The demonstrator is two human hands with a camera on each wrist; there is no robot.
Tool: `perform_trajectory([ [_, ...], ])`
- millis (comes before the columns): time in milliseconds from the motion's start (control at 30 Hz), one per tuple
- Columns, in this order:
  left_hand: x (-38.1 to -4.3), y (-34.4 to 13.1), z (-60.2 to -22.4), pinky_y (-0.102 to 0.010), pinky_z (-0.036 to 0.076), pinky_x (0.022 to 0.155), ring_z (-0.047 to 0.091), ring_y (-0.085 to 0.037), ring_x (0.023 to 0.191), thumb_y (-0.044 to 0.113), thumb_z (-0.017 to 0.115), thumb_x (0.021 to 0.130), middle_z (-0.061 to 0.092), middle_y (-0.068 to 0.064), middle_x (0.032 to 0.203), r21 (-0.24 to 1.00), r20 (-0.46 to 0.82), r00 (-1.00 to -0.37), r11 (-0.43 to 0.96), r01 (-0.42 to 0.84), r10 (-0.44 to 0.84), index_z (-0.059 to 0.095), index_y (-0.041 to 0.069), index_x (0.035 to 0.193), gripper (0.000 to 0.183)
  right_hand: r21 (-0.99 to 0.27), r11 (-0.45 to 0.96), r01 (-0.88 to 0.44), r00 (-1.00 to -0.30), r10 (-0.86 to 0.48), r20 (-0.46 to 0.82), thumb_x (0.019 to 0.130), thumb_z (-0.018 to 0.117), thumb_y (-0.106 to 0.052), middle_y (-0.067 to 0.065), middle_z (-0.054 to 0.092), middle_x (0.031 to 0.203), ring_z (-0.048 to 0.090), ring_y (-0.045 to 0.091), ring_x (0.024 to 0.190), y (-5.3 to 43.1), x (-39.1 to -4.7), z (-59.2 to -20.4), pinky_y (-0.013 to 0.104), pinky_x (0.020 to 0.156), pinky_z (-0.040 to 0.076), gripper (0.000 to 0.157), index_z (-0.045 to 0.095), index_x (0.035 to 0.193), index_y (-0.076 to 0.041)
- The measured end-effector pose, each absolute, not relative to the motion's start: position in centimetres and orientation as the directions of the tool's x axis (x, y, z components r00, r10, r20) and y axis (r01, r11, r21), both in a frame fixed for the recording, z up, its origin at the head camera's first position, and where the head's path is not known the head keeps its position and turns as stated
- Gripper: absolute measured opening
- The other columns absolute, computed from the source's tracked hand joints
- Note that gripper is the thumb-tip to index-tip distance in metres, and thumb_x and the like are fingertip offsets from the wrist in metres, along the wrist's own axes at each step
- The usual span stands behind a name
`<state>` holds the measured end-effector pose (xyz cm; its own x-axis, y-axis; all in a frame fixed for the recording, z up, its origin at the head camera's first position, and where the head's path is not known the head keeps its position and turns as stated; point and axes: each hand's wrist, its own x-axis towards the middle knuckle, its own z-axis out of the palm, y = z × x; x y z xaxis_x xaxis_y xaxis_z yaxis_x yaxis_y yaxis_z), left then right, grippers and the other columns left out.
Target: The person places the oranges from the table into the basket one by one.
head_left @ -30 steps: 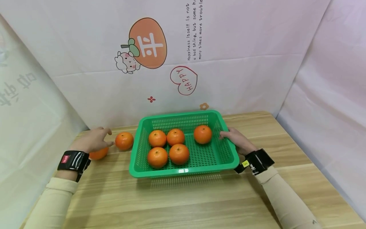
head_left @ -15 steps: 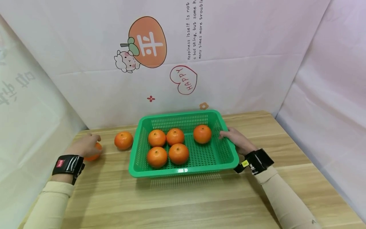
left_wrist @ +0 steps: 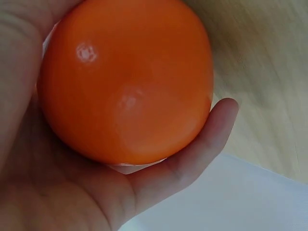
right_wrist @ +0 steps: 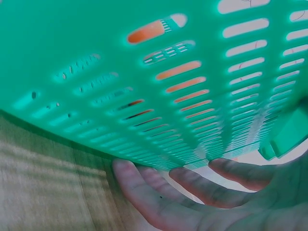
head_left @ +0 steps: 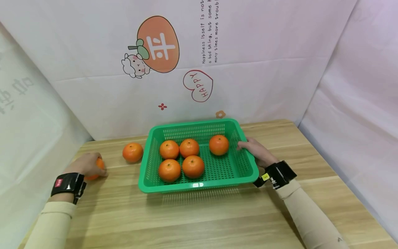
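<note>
At the left of the table, my left hand (head_left: pixel 86 164) holds a mandarin orange (head_left: pixel 100 164), mostly hidden under it in the head view. In the left wrist view, the mandarin (left_wrist: pixel 130 82) sits against the palm with fingers curved round it. A second mandarin (head_left: pixel 132 152) lies between that hand and the green plastic basket (head_left: pixel 199 187). My right hand (head_left: pixel 259 152) grips the basket's right side, thumb over the rim. Its fingertips (right_wrist: pixel 126 169) press the slotted wall from outside. Several mandarins (head_left: pixel 193 166) lie inside, mostly toward the left, with one (head_left: pixel 219 145) nearer the right.
The wooden table (head_left: pixel 199 221) ends at the back against a white printed cloth (head_left: pixel 261 86). Further white cloth (head_left: pixel 354 138) hangs along the right side, and more (head_left: pixel 40 114) on the left.
My left hand has moved left and down in the view and closed round the left mandarin, which has shifted a little left. The right hand and the basket stay in place.
</note>
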<state>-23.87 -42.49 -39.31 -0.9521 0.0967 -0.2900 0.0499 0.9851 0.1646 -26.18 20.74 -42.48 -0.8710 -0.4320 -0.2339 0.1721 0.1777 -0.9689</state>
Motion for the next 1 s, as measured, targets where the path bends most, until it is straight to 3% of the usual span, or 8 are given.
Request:
perform_trajectory([
  [500, -23.3, -42.5, -39.4, -0.034, 0.045, 0.064, 0.055, -0.027, 0.076, 0.044, 0.087, 0.078, 0.060, -0.016, 0.087, 0.185, -0.242, -0.964, 0.980, 0.066, 0.111, 0.058, -0.012, 0.114, 0.073, -0.971, 0.172, 0.165, -0.867, -0.444, -0.226, 0.094, 0.049, -0.012, 0.041, 0.049, 0.146, 0.070, 0.037, 0.116, 20.8, -26.1, -42.4, 0.049, 0.092, 0.063, 0.073, 0.025, 0.161, 0.004],
  [767, -23.5, -42.4, -39.3, -0.037, 0.047, 0.068, 0.058, -0.029, 0.082, 0.043, 0.086, 0.079, 0.064, -0.017, 0.093, 0.178, -0.253, -0.957, 0.979, 0.099, 0.143, 0.059, -0.011, 0.121, 0.074, -0.971, 0.169, 0.168, -0.869, -0.439, -0.227, 0.094, 0.049, -0.011, 0.041, 0.048, 0.147, 0.069, 0.039, 0.118, 20.9, -26.0, -42.7, 0.049, 0.093, 0.063, 0.075, 0.022, 0.163, 0.002],
  [1000, -23.7, -41.4, -39.2, -0.033, 0.044, 0.067, 0.056, -0.023, 0.079, 0.044, 0.085, 0.080, 0.064, -0.009, 0.090, 0.189, -0.210, -0.957, 0.968, 0.162, 0.201, 0.063, -0.002, 0.114, 0.061, -0.972, 0.164, 0.167, -0.870, -0.439, -0.223, 0.094, 0.049, -0.011, 0.042, 0.048, 0.146, 0.069, 0.041, 0.118, 20.8, -26.0, -42.6, 0.050, 0.092, 0.063, 0.073, 0.025, 0.161, 0.005],
])
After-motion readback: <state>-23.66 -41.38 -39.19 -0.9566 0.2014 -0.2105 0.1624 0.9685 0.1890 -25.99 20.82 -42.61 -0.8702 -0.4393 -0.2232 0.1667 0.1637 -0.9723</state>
